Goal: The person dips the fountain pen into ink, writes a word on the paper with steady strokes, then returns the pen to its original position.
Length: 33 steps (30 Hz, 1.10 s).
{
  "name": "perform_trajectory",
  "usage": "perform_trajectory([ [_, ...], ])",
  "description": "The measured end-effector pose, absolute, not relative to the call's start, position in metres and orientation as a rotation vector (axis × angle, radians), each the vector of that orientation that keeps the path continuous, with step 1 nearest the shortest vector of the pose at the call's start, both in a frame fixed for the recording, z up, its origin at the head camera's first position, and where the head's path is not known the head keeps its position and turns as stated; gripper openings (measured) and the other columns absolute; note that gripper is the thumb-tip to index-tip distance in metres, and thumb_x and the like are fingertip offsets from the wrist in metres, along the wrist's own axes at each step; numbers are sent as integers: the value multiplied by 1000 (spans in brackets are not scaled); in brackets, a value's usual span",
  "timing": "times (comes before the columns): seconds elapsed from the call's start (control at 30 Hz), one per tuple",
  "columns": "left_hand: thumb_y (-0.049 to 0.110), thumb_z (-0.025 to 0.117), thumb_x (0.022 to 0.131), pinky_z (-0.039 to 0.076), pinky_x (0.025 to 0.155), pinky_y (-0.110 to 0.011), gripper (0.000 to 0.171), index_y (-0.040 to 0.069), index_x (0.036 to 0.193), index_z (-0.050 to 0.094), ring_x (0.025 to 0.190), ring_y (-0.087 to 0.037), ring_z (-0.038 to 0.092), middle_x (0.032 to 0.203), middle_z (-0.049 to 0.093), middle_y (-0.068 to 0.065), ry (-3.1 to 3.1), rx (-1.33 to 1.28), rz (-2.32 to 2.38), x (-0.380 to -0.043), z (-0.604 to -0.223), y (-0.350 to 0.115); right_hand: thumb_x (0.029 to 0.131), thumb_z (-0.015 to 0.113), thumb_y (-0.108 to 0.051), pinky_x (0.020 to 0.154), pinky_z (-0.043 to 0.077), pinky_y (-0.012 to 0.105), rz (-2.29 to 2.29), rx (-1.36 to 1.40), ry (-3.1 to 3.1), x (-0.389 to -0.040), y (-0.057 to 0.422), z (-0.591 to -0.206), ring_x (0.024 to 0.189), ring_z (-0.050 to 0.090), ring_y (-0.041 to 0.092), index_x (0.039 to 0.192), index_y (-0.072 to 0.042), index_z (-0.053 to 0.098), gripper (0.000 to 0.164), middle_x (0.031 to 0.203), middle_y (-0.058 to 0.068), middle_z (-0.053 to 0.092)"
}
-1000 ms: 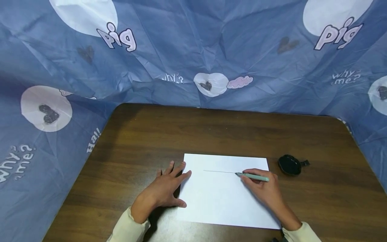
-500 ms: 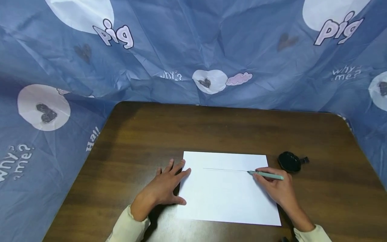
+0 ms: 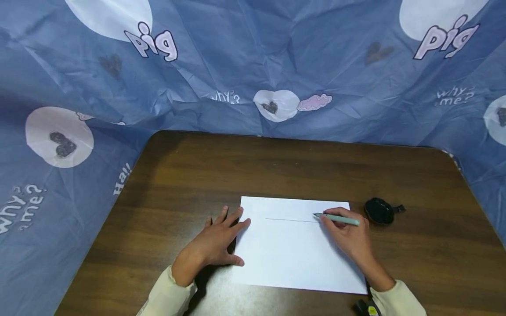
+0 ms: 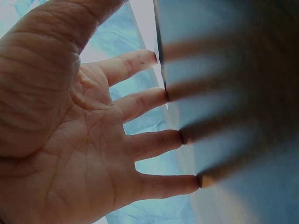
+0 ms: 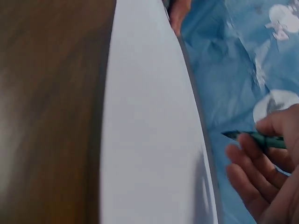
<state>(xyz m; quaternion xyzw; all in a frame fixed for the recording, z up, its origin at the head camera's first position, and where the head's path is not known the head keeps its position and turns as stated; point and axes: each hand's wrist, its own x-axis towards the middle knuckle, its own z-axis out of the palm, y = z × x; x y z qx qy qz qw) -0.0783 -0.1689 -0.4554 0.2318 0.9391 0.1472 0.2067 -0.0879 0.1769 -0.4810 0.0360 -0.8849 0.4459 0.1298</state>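
A white sheet of paper (image 3: pixel 292 259) lies on the brown table with one thin dark line (image 3: pixel 290 220) running across its upper part. My left hand (image 3: pixel 211 245) is spread at the paper's left edge, thumb and index fingertip on the sheet; the left wrist view shows the palm (image 4: pixel 74 140) with straight fingers. My right hand (image 3: pixel 349 237) pinches a green pen (image 3: pixel 340 219) between thumb and fingers. In the right wrist view the pen (image 5: pixel 261 139) points left, its tip clear of the paper. From the head view, the tip is just above the line's right end.
A small black pan-shaped dish (image 3: pixel 379 211) with a short handle sits right of the paper. A black item with a yellow-green spot (image 3: pixel 371 310) is by the right wrist. Blue printed cloth (image 3: pixel 237 66) hangs behind the wooden table (image 3: pixel 197 171).
My right hand first moved right with the pen, and the line grew longer. Since then the pen has come back left and slightly up, off the line. The left hand stays in place.
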Motion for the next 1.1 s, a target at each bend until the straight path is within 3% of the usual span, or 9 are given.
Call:
perform_trajectory([
  [0.33,51,84,74,20,104,-76,98,20,155,38,148,-47,10,166,17,-9,2614,650,421,-78,-455,-168,85,79,-10,53,47,20,1435,101,-2524,-102,135,-487,59,62,8,90,-7,77,6,77,1,74],
  [0.7,50,85,74,20,105,-75,99,21,155,38,148,-46,10,166,17,-9,2620,636,407,-80,-454,-167,84,79,-13,55,47,23,1383,70,-2556,-108,131,-491,62,64,9,89,-10,79,6,74,-2,74],
  [1.1,51,85,74,21,104,-76,98,20,155,39,148,-47,11,165,18,-9,2622,639,403,-79,-454,-168,84,79,-15,50,44,27,1409,78,-2582,-101,130,-492,54,57,12,90,-11,78,7,73,-5,73],
])
